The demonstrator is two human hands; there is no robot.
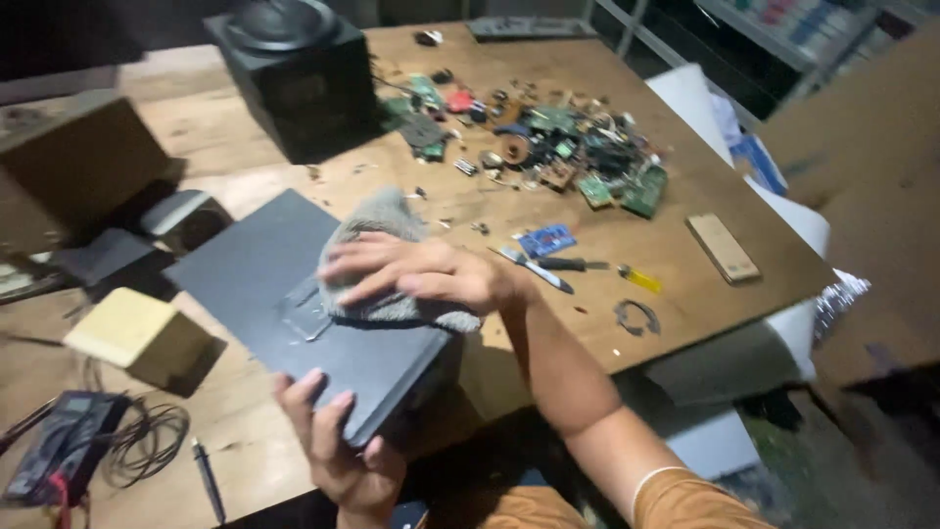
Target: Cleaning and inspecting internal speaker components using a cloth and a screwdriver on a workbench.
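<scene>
On the wooden table [676,211], near its front edge, a flat dark grey box-shaped device [294,294] lies slantwise with one corner jutting toward the person. The right hand [421,274] lies flat on top of it, fingers stretched out and slightly spread, pressing a grey cloth [387,230] against the device's upper face; the palm covers the cloth's near part while the rest of the cloth bunches up beyond the fingertips. The left hand [338,441] grips the device's near corner from below, thumb and fingers curled up around the edge, clamped on it. Just left of the device sits a pale yellow block [137,333], and further left a multimeter with coiled leads [69,446] and a pen-like tool [208,480]. To the right of the right hand lie a utility knife [534,267], a small screwdriver with a yellow handle [638,279] and a blue circuit board [545,240]. Farther back, a heap of electronic scrap and green boards [548,147] spreads across the table, beside a black speaker box [299,73].
</scene>
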